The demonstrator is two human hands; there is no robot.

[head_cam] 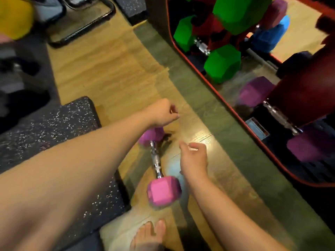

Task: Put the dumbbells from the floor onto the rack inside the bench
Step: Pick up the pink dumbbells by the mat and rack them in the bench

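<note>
A pink dumbbell with a chrome handle lies on the wooden floor, one head near me and the other farther away. My left hand hovers just above its far head, fingers loosely curled and holding nothing. My right hand is just right of the handle, thumb and fingers apart, not touching it. To the right is the open bench with a red-trimmed edge. On the rack inside it sit green dumbbells, purple dumbbells and a blue dumbbell.
A dark speckled rubber mat lies to the left of the dumbbell. A bare foot stands at the bottom. A black metal frame and a yellow object are at the upper left.
</note>
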